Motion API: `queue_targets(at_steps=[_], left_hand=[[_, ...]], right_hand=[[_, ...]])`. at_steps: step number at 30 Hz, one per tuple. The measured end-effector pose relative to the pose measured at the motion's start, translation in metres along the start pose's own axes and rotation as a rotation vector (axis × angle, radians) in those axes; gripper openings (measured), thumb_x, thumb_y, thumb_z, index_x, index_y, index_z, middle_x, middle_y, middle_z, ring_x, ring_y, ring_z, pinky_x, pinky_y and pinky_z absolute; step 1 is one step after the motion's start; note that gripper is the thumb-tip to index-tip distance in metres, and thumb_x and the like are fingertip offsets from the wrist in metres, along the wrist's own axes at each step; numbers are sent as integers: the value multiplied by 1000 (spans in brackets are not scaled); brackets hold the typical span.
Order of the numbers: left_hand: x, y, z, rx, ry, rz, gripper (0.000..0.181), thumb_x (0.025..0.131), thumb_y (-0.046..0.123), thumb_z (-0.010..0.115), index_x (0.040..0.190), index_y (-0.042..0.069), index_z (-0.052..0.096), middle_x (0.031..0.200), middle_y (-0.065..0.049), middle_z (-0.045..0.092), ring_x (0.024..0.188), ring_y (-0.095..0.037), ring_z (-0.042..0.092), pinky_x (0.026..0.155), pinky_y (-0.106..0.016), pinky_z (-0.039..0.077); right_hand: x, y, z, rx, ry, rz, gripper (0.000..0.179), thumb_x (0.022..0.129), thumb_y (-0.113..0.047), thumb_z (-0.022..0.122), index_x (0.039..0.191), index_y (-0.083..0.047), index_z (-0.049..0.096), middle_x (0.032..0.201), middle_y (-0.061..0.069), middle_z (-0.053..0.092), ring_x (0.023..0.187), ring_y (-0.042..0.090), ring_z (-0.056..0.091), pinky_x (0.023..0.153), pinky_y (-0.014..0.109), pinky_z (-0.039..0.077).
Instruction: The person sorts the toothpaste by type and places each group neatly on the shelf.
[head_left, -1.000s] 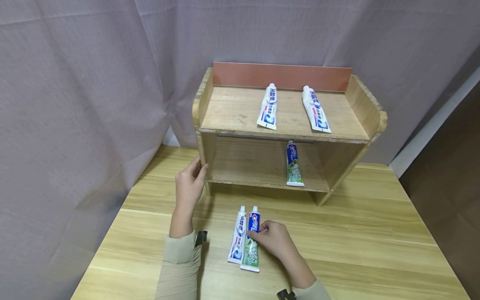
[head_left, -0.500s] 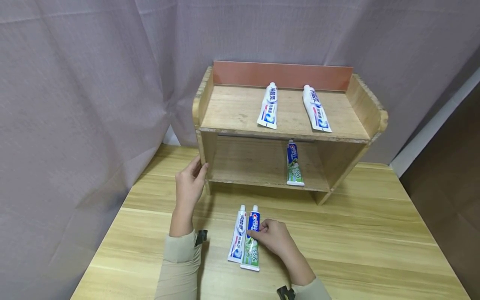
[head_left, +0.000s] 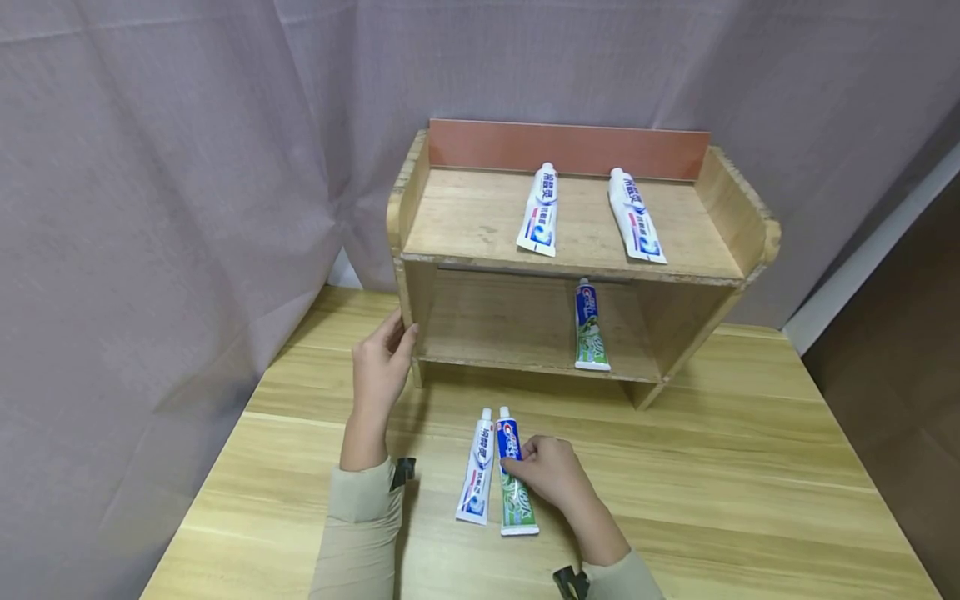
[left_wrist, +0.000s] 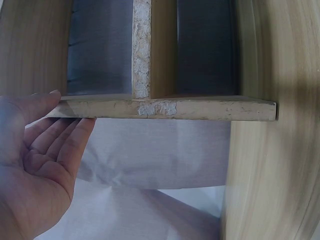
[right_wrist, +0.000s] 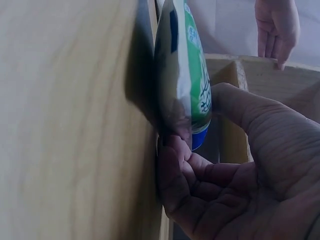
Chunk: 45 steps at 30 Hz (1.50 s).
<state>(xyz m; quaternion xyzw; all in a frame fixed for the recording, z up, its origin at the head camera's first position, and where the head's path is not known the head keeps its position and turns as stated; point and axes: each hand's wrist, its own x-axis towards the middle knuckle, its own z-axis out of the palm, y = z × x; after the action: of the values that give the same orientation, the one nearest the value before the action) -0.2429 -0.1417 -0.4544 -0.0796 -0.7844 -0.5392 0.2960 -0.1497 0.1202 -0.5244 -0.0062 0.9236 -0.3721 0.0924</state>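
Note:
In the head view my right hand (head_left: pixel 551 473) pinches a blue and green toothpaste tube (head_left: pixel 517 500) near its middle, cap pointing away. The right wrist view shows its thumb over the tube (right_wrist: pixel 197 80) and its fingers tucked beneath, close to the tabletop. A white toothpaste tube (head_left: pixel 477 475) lies just left of it. My left hand (head_left: pixel 381 371) grips the left side panel of a small wooden shelf (head_left: pixel 487 321). Seen from the left wrist, the thumb is on one face of that panel (left_wrist: pixel 200 109) and the fingers are on the other.
Two white toothpaste tubes (head_left: pixel 539 208) lie apart on the upper board. Another blue and green tube (head_left: pixel 590 329) lies on the lower board, toward the right. A grey curtain (head_left: pixel 187 167) hangs behind, and a dark brown surface (head_left: pixel 900 333) borders the wooden table (head_left: pixel 712 467) on the right.
The blue and green tube in my right hand has turned, its flat end swinging right, away from the white tube. My left hand keeps its hold on the shelf.

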Motion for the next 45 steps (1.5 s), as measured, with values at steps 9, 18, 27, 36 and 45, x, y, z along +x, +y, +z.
queue_targets(at_steps=[9, 18, 27, 36, 45], left_hand=[[0, 0, 0, 1, -6, -11, 35, 96, 10, 69, 130, 4, 66, 117, -20, 70, 105, -27, 71, 85, -23, 60], [-1, -2, -1, 11, -13, 9, 35, 97, 10, 68, 131, 1, 65, 119, -21, 69, 105, -29, 71, 85, -24, 60], [-2, -2, -1, 13, -12, 8, 35, 97, 10, 68, 131, 2, 65, 120, -20, 69, 105, -28, 71, 86, -25, 60], [-2, -1, -1, 19, -12, 5, 35, 98, 11, 68, 132, 3, 65, 120, -20, 69, 105, -28, 71, 86, -25, 61], [-1, -1, 0, 18, -12, 8, 35, 97, 10, 68, 131, 1, 65, 119, -20, 69, 104, -27, 71, 85, -24, 61]], right_hand=[[2, 1, 1, -4, 2, 24, 32, 81, -33, 82, 79, -6, 65, 65, 1, 59, 58, 15, 52, 51, 25, 46], [4, 4, 0, 11, -11, 26, 28, 81, -30, 81, 79, -6, 65, 65, 1, 59, 59, 15, 52, 52, 25, 46], [5, 9, -2, 36, -20, 20, 29, 81, -31, 81, 78, -7, 65, 65, 0, 58, 59, 15, 51, 52, 25, 45], [4, 13, -7, 140, -12, 11, 28, 84, -28, 81, 88, -3, 69, 68, 0, 62, 60, 14, 56, 52, 23, 50], [6, 14, -10, 194, -12, 14, 25, 84, -26, 81, 89, -3, 71, 71, 1, 64, 64, 15, 59, 56, 26, 53]])
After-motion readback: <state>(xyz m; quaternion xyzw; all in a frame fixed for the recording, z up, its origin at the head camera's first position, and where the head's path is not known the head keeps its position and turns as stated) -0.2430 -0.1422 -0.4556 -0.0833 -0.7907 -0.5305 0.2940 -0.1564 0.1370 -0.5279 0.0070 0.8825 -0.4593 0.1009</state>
